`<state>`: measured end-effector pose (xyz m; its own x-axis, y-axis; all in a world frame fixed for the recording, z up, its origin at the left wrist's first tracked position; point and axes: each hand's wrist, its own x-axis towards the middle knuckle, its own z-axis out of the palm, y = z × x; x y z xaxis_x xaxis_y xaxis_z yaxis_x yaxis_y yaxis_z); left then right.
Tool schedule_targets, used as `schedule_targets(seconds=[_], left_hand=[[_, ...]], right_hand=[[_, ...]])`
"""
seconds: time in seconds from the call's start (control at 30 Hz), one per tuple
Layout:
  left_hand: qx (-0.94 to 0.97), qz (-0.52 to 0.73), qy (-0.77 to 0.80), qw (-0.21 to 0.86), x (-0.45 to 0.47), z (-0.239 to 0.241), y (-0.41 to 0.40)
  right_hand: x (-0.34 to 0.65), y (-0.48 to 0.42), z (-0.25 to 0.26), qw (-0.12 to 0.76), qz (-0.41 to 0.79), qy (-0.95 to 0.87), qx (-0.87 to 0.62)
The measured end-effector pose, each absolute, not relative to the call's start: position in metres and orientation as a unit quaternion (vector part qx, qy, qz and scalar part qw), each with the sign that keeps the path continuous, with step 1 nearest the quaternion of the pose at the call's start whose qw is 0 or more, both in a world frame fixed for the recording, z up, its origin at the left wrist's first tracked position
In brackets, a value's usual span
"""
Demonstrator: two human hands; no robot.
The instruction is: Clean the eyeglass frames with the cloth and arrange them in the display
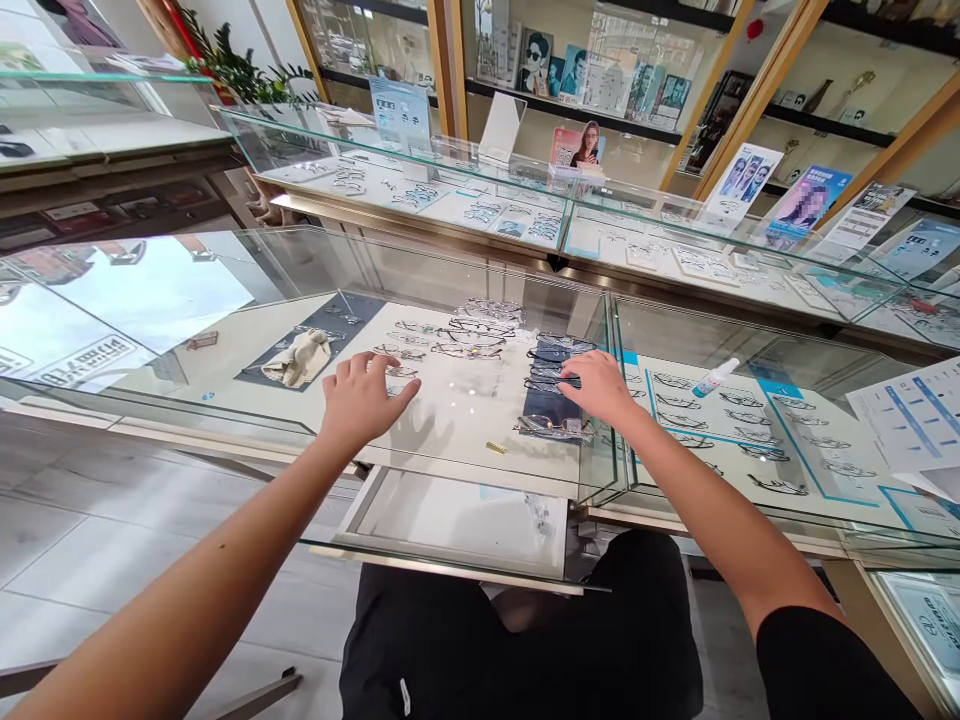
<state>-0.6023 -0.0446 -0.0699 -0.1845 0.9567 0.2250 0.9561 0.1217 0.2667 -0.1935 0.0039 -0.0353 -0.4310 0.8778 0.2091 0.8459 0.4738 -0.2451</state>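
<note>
Both my arms reach into a glass display case [480,275] whose white shelf [465,410] carries rows of eyeglasses [472,335]. My left hand [364,395] lies palm down with fingers spread, its fingertips beside a pair of glasses at the left end of the rows. My right hand [600,385] rests on a dark blue tray [551,395] that holds several frames; its fingers are curled at a dark frame [551,382], though a grip is not clear. A small gold piece [496,448] lies on the shelf between my hands.
A crumpled beige cloth [300,358] lies on a dark mat at the shelf's left. To the right, another case compartment holds more glasses and a small spray bottle [716,377]. A second glass counter [525,190] with displays stands behind. A pulled-out drawer [457,525] sits below.
</note>
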Motion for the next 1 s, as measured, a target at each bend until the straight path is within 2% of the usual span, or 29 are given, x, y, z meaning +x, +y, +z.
schedule_targets(seconds=[1.0], left_hand=[[0.636,0.164,0.754,0.004,-0.602,-0.066,-0.046]], right_hand=[[-0.206,0.072,-0.034,0.113,0.055,-0.822,-0.556]])
